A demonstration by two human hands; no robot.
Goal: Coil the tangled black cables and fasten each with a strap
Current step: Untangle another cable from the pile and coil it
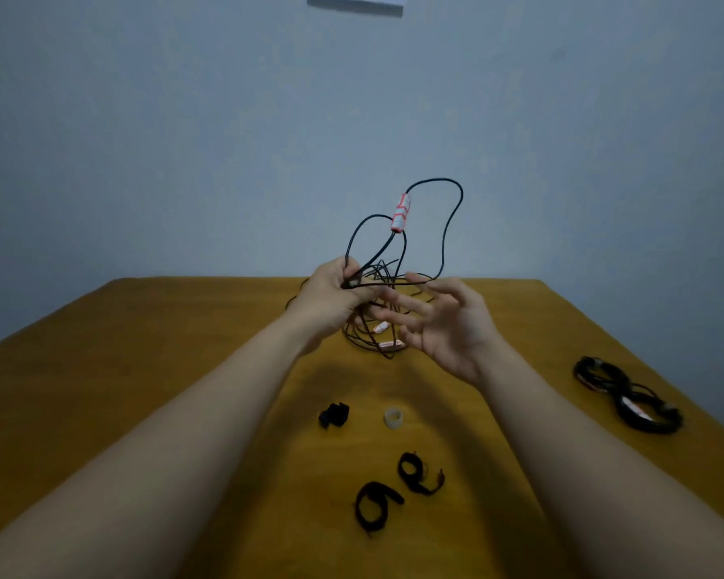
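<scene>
cable (396, 230): your left hand (331, 294) grips its loops, lifted to untangle.
right hand (452, 328): fingers spread, gripping nothing.

The person's left hand (331, 298) and right hand (448, 328) were bare, as were both wrists. The slender left forearm (210, 407) and right forearm (561, 420) were uncovered along all their visible length, down to the lower edge of view.
</scene>
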